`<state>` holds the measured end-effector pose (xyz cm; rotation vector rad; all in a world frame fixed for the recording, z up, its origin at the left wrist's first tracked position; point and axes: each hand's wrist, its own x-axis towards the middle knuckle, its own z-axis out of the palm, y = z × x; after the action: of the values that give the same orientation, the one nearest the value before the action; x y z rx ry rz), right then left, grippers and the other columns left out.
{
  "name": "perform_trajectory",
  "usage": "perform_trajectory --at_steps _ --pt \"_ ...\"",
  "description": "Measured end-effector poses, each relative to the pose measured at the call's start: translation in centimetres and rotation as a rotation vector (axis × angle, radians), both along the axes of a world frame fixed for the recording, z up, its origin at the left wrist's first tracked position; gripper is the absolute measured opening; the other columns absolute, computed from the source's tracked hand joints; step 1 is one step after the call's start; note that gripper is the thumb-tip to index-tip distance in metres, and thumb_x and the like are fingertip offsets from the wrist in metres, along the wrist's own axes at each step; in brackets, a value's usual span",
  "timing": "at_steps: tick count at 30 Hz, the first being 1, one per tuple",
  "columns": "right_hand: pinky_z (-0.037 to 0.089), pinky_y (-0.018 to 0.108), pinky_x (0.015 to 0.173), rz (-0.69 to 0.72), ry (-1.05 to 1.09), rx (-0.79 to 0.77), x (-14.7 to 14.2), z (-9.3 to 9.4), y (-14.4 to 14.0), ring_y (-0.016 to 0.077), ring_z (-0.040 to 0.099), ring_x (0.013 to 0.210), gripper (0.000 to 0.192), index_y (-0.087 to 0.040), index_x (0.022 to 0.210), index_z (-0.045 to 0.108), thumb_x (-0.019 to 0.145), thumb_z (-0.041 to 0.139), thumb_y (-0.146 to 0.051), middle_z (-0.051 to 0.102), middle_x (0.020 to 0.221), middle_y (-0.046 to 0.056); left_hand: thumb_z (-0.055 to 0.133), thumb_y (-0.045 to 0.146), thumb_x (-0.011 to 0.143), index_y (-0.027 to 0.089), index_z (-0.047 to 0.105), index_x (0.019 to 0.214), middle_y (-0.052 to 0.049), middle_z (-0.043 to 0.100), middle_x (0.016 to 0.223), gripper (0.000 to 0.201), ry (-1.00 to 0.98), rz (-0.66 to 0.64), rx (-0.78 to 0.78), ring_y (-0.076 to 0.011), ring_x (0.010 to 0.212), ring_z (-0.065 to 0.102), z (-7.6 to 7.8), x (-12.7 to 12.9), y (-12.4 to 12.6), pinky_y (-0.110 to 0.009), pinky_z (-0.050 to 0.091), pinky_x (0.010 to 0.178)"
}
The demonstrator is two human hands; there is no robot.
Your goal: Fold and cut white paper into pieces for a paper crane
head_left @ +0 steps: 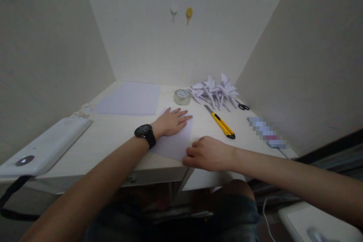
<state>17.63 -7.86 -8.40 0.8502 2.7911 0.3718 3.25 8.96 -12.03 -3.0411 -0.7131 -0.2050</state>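
A white sheet of paper lies on the white desk in front of me. My left hand, with a black watch at the wrist, rests flat on it, fingers spread. At the sheet's near right corner is my right hand, its fingers curled together; whatever is between them is hidden. Beyond my right hand lies a yellow utility knife with its blade out. A roll of clear tape sits farther back, beside a pile of folded white paper pinwheels.
A stack of white paper lies at the back left. Black-handled scissors stick out near the pinwheels. A white device with a black strap occupies the left edge, and a blurred-out phone-like object the right. Walls enclose three sides.
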Motion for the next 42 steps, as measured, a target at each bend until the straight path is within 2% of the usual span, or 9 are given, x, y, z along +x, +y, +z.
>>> perform_trajectory --at_steps 7,12,19,23,26,29,32,38,42 --pt "0.026 0.027 0.056 -0.416 0.540 -0.010 1.4 -1.6 0.2 0.0120 0.051 0.058 0.036 -0.019 0.076 0.054 0.100 0.037 -0.038 0.060 0.066 0.000 0.036 0.040 0.097 0.019 0.060 0.128 -0.010 0.052 0.144 0.045 -0.096 0.049 0.208 -0.0278 0.135 0.041 2.8 -0.1 -2.0 -0.048 0.026 0.113" --pt "0.031 0.025 0.055 -0.735 1.123 0.025 3.1 -3.4 1.6 0.0128 0.047 0.056 0.042 -0.021 0.064 0.044 0.097 0.040 -0.047 0.051 0.056 -0.003 0.039 0.065 0.088 0.015 0.073 0.094 -0.016 0.072 0.096 0.061 0.046 0.244 0.201 -0.0319 0.095 0.066 4.9 -0.5 -7.8 -0.042 0.050 0.081" --pt "0.037 0.024 0.048 -0.778 1.503 -0.284 4.1 -5.2 2.8 0.0118 0.048 0.043 0.046 -0.023 0.067 0.043 0.090 0.042 -0.063 0.048 0.050 -0.006 0.056 0.036 0.079 0.015 0.072 0.098 -0.018 0.073 0.097 0.033 0.195 0.229 0.149 -0.0320 0.086 0.069 5.2 -0.1 -11.6 -0.040 0.052 0.070" --pt "0.041 0.025 0.050 -0.783 1.494 -0.222 4.3 -5.3 2.9 0.0129 0.050 0.046 0.045 -0.023 0.068 0.046 0.091 0.041 -0.061 0.050 0.052 -0.004 0.058 0.021 0.076 0.013 0.072 0.097 -0.019 0.072 0.095 0.026 0.235 0.219 0.160 -0.0313 0.086 0.069 5.0 -0.1 -11.5 -0.038 0.053 0.068" --pt "0.047 0.028 0.061 -0.789 1.369 0.036 4.4 -4.9 2.3 0.0160 0.057 0.061 0.038 -0.020 0.078 0.057 0.091 0.047 -0.054 0.061 0.066 0.001 0.053 0.014 0.083 0.011 0.072 0.098 -0.020 0.072 0.089 0.024 0.208 0.203 0.213 -0.0310 0.089 0.070 5.3 -0.6 -12.0 -0.038 0.053 0.071" --pt "0.048 0.036 0.084 -0.586 1.195 0.292 4.3 -4.3 1.2 0.0218 0.061 0.094 0.030 -0.018 0.105 0.065 0.088 0.059 -0.043 0.070 0.099 0.010 0.043 0.011 0.091 0.010 0.072 0.099 -0.021 0.071 0.087 0.030 0.136 0.208 0.273 -0.0316 0.092 0.069 6.3 -1.3 -12.4 -0.041 0.052 0.075" --pt "0.042 0.043 0.096 -0.375 1.011 0.340 3.7 -3.4 0.4 0.0255 0.055 0.110 0.031 -0.019 0.115 0.067 0.088 0.062 -0.034 0.070 0.113 0.012 0.042 0.013 0.093 0.012 0.073 0.096 -0.019 0.072 0.086 0.031 0.094 0.215 0.312 -0.0320 0.090 0.070 7.6 -2.2 -12.5 -0.041 0.051 0.074" --pt "0.044 0.033 0.077 -0.321 0.824 0.327 2.6 1.0 -0.2 0.0205 0.063 0.081 0.023 -0.019 0.093 0.075 0.089 0.054 -0.016 0.074 0.081 0.007 0.052 0.033 0.094 0.026 0.077 0.098 -0.009 0.076 0.091 0.026 -0.113 0.142 0.236 -0.0258 0.088 0.070 10.3 -4.1 -11.6 -0.034 0.048 0.074" --pt "0.045 0.029 0.071 -0.370 0.951 0.259 3.0 4.8 -1.4 0.0188 0.066 0.076 0.021 -0.020 0.087 0.077 0.087 0.056 -0.021 0.076 0.083 0.006 0.059 0.036 0.089 0.024 0.078 0.100 -0.005 0.077 0.096 0.025 -0.334 0.114 0.038 -0.0217 0.087 0.070 12.9 -5.1 -10.9 -0.029 0.046 0.072"
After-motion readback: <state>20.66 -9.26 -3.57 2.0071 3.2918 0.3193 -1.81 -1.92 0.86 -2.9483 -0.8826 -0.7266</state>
